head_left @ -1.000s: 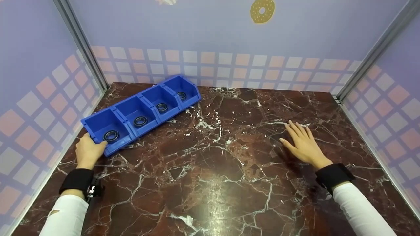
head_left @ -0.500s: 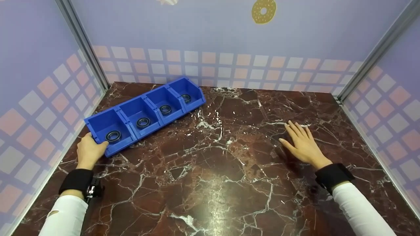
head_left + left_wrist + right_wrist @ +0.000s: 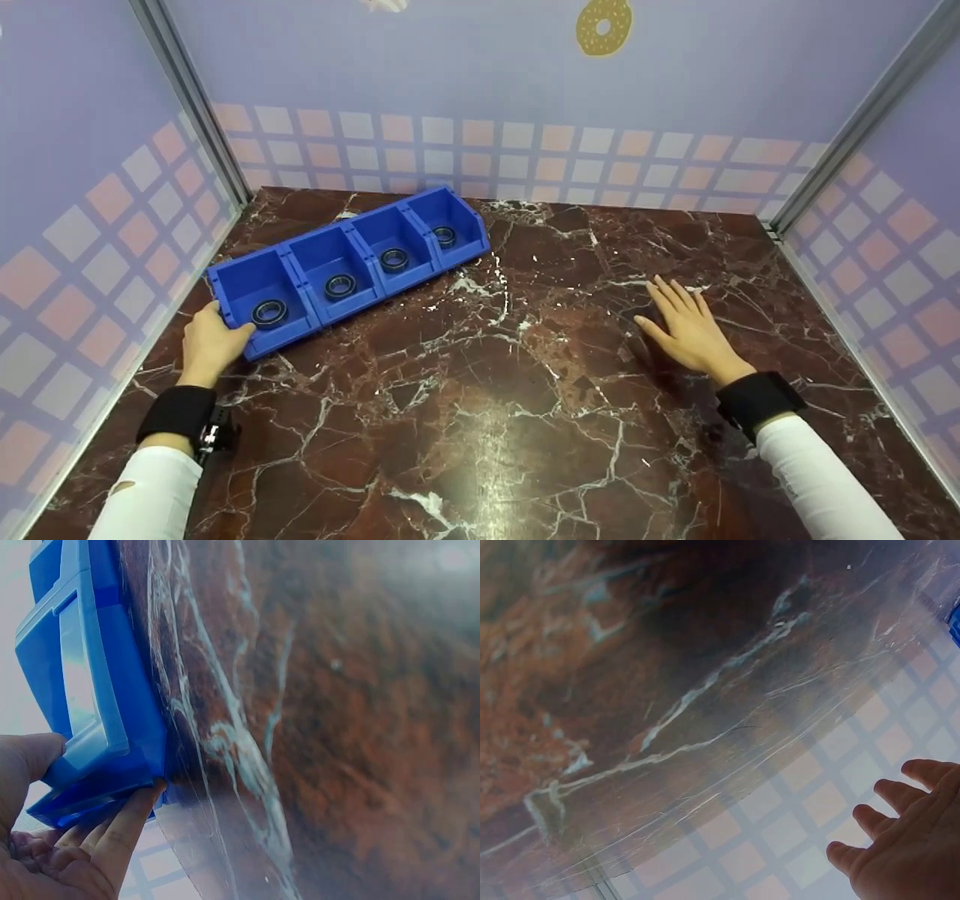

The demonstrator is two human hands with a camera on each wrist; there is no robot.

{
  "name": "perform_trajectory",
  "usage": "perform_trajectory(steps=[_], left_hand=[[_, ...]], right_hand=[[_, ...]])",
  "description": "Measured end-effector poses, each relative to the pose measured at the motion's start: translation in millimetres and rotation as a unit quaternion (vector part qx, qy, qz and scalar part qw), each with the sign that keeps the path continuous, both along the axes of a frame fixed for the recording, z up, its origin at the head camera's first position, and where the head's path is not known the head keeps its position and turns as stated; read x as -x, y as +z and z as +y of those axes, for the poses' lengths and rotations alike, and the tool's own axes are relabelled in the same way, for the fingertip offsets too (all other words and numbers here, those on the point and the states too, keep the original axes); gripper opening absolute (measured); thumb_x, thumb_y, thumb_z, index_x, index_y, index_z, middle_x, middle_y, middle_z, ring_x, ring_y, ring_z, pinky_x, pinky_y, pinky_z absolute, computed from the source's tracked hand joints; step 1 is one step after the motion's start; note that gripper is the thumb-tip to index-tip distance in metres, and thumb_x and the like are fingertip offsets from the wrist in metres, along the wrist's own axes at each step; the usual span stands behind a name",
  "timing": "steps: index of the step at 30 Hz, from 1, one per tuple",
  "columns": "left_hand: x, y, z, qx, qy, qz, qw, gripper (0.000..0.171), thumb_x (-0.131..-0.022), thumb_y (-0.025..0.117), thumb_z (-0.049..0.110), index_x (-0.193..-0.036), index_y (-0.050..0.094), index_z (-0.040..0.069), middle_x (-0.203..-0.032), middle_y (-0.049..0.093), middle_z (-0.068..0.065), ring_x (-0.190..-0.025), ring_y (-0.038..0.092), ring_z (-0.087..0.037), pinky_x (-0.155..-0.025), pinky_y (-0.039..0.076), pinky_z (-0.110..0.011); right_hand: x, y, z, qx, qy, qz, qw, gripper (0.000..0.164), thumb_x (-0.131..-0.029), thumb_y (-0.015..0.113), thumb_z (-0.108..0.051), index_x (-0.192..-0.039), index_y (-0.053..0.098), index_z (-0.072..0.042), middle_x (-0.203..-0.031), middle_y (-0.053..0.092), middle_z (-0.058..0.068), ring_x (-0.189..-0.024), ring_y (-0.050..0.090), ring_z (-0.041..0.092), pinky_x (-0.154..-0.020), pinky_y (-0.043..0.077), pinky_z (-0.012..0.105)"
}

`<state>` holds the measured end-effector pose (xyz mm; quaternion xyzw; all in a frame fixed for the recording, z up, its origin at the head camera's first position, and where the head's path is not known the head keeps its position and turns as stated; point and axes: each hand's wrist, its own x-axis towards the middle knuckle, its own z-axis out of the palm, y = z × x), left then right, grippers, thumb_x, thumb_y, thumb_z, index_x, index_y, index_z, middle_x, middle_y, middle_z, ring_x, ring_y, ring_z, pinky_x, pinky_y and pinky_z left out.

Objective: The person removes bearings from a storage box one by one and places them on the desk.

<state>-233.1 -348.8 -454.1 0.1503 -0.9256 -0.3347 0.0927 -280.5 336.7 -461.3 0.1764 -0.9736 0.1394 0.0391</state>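
A blue bin with a row of several compartments (image 3: pixel 330 313) stands slanted on the left of the table, one black-rimmed ring bearing (image 3: pixel 269 313) lying in each compartment. My left hand (image 3: pixel 212 341) grips the bin's near left end, thumb over the front lip and fingers against the outer side. In the left wrist view the thumb (image 3: pixel 37 754) presses the blue wall while the fingertips reach its underside. Over on the right, my right hand (image 3: pixel 690 330) has its fingers spread straight, palm down at the table, holding nothing.
The brown marbled table (image 3: pixel 480 390) is bounded by lilac walls with pink and white squares (image 3: pixel 517 135) at the back and both sides. Grey metal posts (image 3: pixel 191 105) stand at the back corners. The bin's far end is close to the back wall.
The bin has slid and turned to the right, its far end swinging right and slightly nearer. My left hand moved a little right with it. The right hand has barely shifted.
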Motion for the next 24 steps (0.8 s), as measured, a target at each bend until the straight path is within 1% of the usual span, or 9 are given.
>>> perform_trajectory(steps=[5, 9, 14, 19, 24], left_hand=[[1.3, 1.0, 2.9, 0.003, -0.019, 0.005, 0.9998, 0.058, -0.092, 0.066, 0.014, -0.135, 0.047, -0.020, -0.122, 0.058, -0.044, -0.112, 0.055, -0.063, -0.092, 0.045, -0.068], [2.2, 0.8, 4.4, 0.002, -0.032, 0.010, 0.9994, 0.059, -0.091, 0.066, 0.012, -0.136, 0.046, -0.021, -0.121, 0.059, -0.044, -0.111, 0.056, -0.062, -0.092, 0.045, -0.068], [4.6, -0.3, 7.4, 0.006, -0.044, 0.018, 0.9989, 0.058, -0.091, 0.067, 0.011, -0.135, 0.048, -0.021, -0.119, 0.060, -0.043, -0.109, 0.059, -0.060, -0.090, 0.047, -0.066], [6.7, -0.7, 11.2, 0.003, -0.050, 0.026, 0.9984, 0.055, -0.090, 0.067, 0.010, -0.133, 0.051, -0.020, -0.117, 0.062, -0.042, -0.107, 0.060, -0.059, -0.090, 0.048, -0.064], [8.3, -0.9, 14.1, 0.000, -0.063, 0.029, 0.9976, 0.056, -0.090, 0.067, 0.008, -0.134, 0.050, -0.021, -0.117, 0.062, -0.042, -0.108, 0.061, -0.057, -0.091, 0.049, -0.063]], right_hand=[[0.4, 0.2, -0.5, -0.001, 0.000, 0.004, 1.000, 0.073, -0.108, 0.047, -0.045, -0.160, 0.030, 0.003, -0.167, 0.022, 0.024, -0.154, 0.014, 0.046, -0.121, 0.003, 0.064], [0.3, 0.0, -0.7, -0.001, 0.001, 0.001, 1.000, 0.073, -0.108, 0.047, -0.045, -0.160, 0.030, 0.004, -0.168, 0.021, 0.024, -0.154, 0.013, 0.046, -0.121, 0.003, 0.064], [0.0, -1.5, 0.1, 0.000, 0.002, -0.005, 1.000, 0.074, -0.108, 0.045, -0.045, -0.161, 0.028, 0.003, -0.168, 0.019, 0.024, -0.154, 0.012, 0.046, -0.122, 0.002, 0.063], [0.3, -3.3, 0.5, -0.008, 0.004, -0.011, 1.000, 0.074, -0.109, 0.044, -0.046, -0.162, 0.026, 0.002, -0.168, 0.019, 0.024, -0.154, 0.013, 0.047, -0.121, 0.005, 0.064], [0.9, -3.8, -0.4, -0.008, 0.004, -0.015, 1.000, 0.074, -0.109, 0.043, -0.046, -0.161, 0.026, 0.003, -0.168, 0.019, 0.024, -0.153, 0.013, 0.047, -0.121, 0.006, 0.064]])
